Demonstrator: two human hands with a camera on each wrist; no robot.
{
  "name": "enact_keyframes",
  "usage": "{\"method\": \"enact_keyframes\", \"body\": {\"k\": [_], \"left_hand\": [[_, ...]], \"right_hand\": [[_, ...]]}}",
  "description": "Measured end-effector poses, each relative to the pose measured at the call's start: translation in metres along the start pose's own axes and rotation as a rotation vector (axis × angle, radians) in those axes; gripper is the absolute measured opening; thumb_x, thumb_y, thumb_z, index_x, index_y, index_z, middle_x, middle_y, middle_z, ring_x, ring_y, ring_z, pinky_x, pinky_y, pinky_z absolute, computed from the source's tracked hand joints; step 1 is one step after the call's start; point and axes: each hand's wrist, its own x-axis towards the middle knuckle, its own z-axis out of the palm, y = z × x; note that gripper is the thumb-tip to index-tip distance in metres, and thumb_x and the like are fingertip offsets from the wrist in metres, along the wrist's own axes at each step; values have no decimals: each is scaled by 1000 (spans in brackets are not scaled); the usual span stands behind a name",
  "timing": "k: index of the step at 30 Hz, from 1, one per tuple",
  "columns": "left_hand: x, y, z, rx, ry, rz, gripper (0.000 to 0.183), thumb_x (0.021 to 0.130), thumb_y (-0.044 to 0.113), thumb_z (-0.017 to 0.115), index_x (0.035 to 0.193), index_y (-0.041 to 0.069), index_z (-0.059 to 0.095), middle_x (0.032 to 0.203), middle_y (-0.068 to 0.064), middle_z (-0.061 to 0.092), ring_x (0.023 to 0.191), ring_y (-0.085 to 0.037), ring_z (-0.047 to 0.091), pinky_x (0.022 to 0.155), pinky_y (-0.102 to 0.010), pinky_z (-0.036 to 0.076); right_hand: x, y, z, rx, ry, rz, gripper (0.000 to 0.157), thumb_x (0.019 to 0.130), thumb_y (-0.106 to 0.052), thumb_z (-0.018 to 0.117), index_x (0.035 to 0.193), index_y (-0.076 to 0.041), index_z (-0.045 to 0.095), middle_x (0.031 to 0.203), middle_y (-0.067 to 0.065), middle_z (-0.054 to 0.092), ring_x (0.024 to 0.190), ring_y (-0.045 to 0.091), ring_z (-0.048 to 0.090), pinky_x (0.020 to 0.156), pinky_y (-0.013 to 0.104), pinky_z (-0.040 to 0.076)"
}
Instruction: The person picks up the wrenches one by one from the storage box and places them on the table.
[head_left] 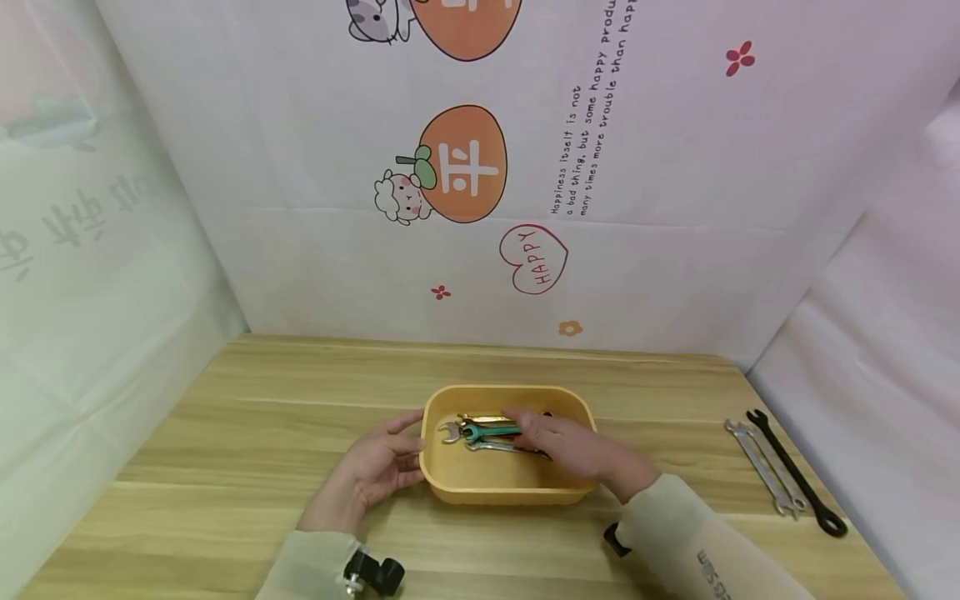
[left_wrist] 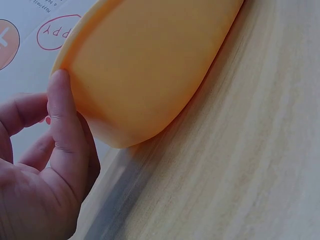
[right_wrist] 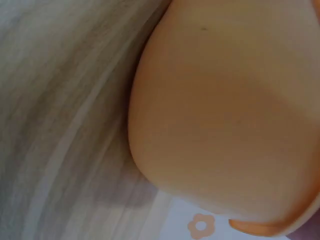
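Note:
A yellow plastic bin [head_left: 510, 496] stands on the wooden table. Inside it lie several wrenches, among them a gold one [head_left: 480, 418], a turquoise open-end wrench [head_left: 491, 431] and silver ones, one along the front [head_left: 491, 447]. My left hand [head_left: 378, 462] is at the bin's left end; in the left wrist view a fingertip [left_wrist: 61, 82] touches the wall just below the rim. My right hand [head_left: 558, 442] reaches over the right rim, its fingers over the wrenches' right ends. I cannot tell whether it grips any. The right wrist view shows mostly the bin's outer wall [right_wrist: 225, 115].
At the table's right edge lie a long black wrench [head_left: 795, 471] and two silver wrenches, one on the left [head_left: 756, 467]. A printed white cloth [head_left: 637, 275] hangs behind the table, with more white cloth at both sides.

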Motion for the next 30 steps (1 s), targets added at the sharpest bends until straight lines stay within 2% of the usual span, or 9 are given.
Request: {"method": "enact_keyframes", "body": {"k": [2,5,13,18,23,26,30], "left_hand": [[0,0,0,-1,0,0,65,92,-3,58,153,5,36,88,-11,62,73,-17,61,65,-31,58],[1,0,-1,-2,6,0,65,92,-3,59,153,6,36,87,-11,62,72,-17,61,65,-31,58],[1,-1,-1,-7,10,-8,65,91,-3,60,152,6,38,87,-12,61,71,-17,60,65,-31,58],[1,-1,-1,-1,9,-6,65,92,-3,59,152,5,37,87,-12,62,72,-17,61,65,-30,58],[1,-1,-2,-2,20,-8,64,92,-3,59,152,7,39,88,-12,62,72,-17,62,65,-31,58],[1,-2,-2,-4,26,-8,64,92,-3,59,152,8,39,89,-13,62,73,-18,62,65,-31,58],[1,-2,-1,0,21,-6,64,92,-3,59,152,6,39,90,-14,63,74,-19,63,65,-31,58]], "right_hand": [[0,0,1,-41,6,8,61,108,-50,25,154,-12,39,129,14,63,122,29,57,109,52,35],[0,-1,2,-40,10,-9,60,108,-48,26,153,-11,41,129,15,63,123,30,56,109,53,36],[0,-1,4,-119,9,-11,58,108,-47,28,151,-11,44,135,12,60,132,31,47,112,56,29],[3,0,5,-138,66,-19,55,107,-44,40,147,-7,49,142,14,52,132,32,43,108,55,34],[6,1,6,-143,60,12,52,105,-42,46,145,-9,51,140,13,53,131,32,45,107,56,36],[8,2,6,-147,72,25,48,105,-37,49,143,-8,53,133,12,58,125,31,50,104,54,39],[12,5,11,-79,70,44,48,99,-18,62,144,-5,50,124,8,65,115,26,58,97,49,47]]}}
